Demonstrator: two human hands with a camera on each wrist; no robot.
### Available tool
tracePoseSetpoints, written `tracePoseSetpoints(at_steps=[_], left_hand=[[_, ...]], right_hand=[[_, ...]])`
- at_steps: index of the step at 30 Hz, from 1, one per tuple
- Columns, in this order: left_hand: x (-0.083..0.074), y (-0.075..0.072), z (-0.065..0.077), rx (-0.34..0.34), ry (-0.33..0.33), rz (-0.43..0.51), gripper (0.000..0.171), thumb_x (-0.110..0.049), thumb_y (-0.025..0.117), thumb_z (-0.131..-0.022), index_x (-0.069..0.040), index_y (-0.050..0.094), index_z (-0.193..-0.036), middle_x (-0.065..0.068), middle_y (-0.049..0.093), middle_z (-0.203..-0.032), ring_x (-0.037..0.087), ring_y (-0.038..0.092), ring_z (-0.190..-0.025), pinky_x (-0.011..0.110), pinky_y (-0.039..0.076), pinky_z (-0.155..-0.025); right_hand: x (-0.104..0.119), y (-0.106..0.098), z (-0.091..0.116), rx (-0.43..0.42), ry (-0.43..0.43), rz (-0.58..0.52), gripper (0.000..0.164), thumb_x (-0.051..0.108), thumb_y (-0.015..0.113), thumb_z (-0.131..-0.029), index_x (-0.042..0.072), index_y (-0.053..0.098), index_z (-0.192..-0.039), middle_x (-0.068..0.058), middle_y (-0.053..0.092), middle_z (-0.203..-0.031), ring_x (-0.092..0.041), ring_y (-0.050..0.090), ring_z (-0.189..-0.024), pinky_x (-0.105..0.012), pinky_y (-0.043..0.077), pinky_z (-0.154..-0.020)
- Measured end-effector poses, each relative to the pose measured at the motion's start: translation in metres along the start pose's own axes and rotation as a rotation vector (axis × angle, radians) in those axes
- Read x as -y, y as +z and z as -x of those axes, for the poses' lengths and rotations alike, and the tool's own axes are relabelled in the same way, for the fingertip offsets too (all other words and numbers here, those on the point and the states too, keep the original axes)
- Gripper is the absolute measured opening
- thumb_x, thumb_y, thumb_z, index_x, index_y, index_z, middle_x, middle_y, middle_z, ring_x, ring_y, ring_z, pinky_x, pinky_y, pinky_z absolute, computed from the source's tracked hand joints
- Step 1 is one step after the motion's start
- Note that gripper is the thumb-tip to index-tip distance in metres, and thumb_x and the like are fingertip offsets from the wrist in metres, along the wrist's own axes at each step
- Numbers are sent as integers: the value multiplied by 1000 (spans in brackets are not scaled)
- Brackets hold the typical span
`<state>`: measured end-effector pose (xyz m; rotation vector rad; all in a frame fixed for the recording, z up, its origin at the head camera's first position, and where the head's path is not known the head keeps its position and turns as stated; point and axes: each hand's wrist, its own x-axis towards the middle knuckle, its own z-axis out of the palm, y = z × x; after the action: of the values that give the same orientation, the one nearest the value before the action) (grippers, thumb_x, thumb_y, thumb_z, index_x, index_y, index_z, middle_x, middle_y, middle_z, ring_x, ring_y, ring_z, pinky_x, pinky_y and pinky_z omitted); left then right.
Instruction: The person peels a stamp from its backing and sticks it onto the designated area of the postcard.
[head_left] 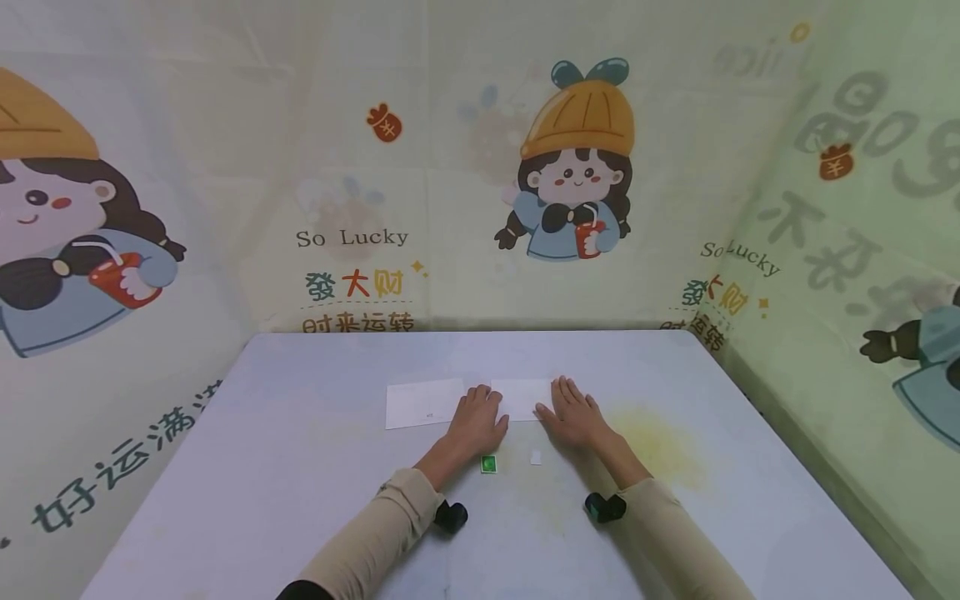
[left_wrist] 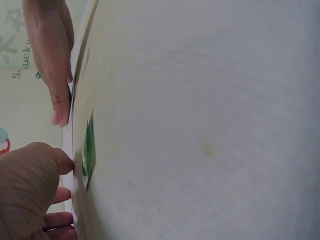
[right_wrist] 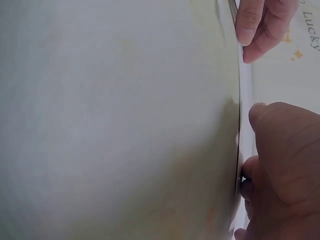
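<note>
Head: the left hand (head_left: 477, 419) and right hand (head_left: 575, 414), fingers loosely extended, flank the right sheet (head_left: 521, 399), neither grip visibly clasping it; it looks already laid beside the left sheet (head_left: 418, 404), green square (head_left: 489, 464) and slip (head_left: 536, 457) untouched. Left wrist: thumb (left_wrist: 61, 161) near the green square. Right wrist: fingers (right_wrist: 251, 169) low.

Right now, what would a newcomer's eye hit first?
Probably the orange-hatted cartoon figure on the backdrop straight ahead. Next, the left hand and right hand, either side of a white sheet on the table; then the green square, just below the left hand in the head view.
</note>
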<state>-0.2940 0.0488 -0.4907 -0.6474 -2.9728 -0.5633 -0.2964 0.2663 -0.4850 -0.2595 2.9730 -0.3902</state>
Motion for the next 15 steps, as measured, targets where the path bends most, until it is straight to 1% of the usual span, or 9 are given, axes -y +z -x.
tracePoseSetpoints(at_steps=[8, 15], left_hand=[[2, 4, 0, 0, 2, -6, 46, -34, 59, -103, -3, 58, -138, 18, 52, -144, 32, 48, -134, 46, 40, -114], [0, 1, -1, -1, -5, -16, 46, -34, 59, -103, -3, 57, -138, 17, 52, -145, 31, 47, -135, 46, 40, -114]], right_hand=[[3, -2, -1, 16, 8, 2, 78, 48, 36, -109, -10, 19, -158, -26, 13, -167, -42, 8, -156, -65, 10, -121], [5, -8, -3, 17, -13, 5, 75, 44, 37, -110, -11, 20, -157, -28, 15, -166, -43, 11, -155, -67, 11, -120]])
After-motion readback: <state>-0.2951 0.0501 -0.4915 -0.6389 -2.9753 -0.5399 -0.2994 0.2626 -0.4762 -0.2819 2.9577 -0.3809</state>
